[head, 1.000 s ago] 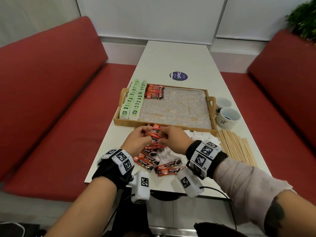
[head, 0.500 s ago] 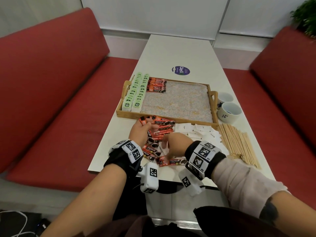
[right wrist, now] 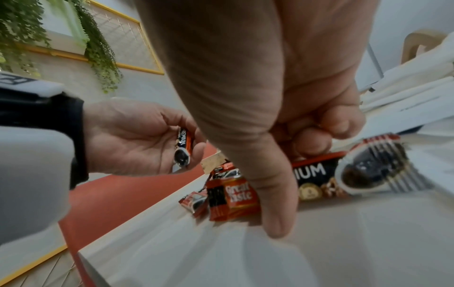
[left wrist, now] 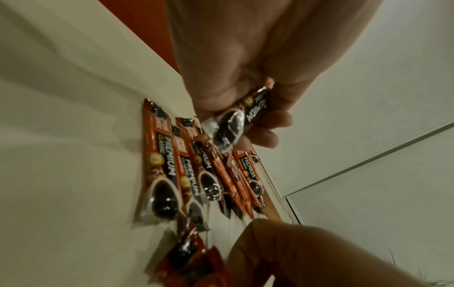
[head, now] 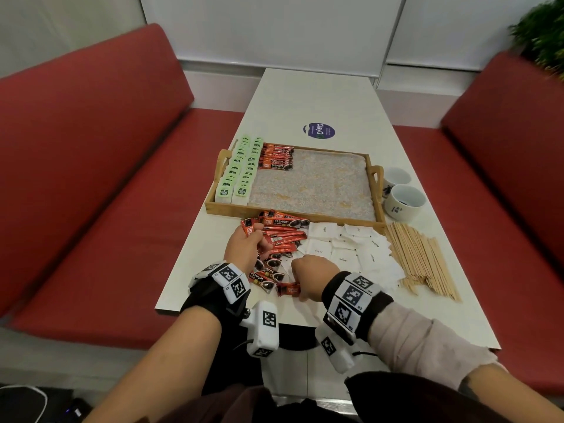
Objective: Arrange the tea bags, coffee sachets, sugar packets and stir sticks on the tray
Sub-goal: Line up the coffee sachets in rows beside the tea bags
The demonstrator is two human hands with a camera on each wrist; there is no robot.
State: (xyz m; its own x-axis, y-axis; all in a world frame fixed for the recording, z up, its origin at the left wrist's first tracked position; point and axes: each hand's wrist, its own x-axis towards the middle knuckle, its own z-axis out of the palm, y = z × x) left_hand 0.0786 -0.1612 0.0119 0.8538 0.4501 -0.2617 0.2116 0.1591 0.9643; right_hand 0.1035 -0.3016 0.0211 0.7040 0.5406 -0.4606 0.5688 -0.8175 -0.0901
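Note:
A wooden tray point(head: 293, 213) holds two rows of green tea bags point(head: 241, 172) at its left and a short stack of red coffee sachets point(head: 276, 158) beside them. More loose coffee sachets point(head: 280, 239) lie on the table in front of the tray. White sugar packets point(head: 351, 248) and wooden stir sticks point(head: 421, 257) lie to their right. My left hand point(head: 247, 242) grips a coffee sachet point(left wrist: 236, 120) above the pile. My right hand point(head: 308, 273) curls its fingers point(right wrist: 317, 139) onto a sachet point(right wrist: 317, 170) near the table's front edge, thumb tip on the tabletop.
Two white cups point(head: 404, 201) stand right of the tray. A round blue sticker point(head: 319, 131) marks the table behind it. Red benches point(head: 91, 178) flank the narrow white table on both sides. A green plant point(head: 543, 35) is at the far right.
My right hand has drawn away from the left hand and come down on a sachet nearer the front edge. The left hand still holds its sachet above the pile.

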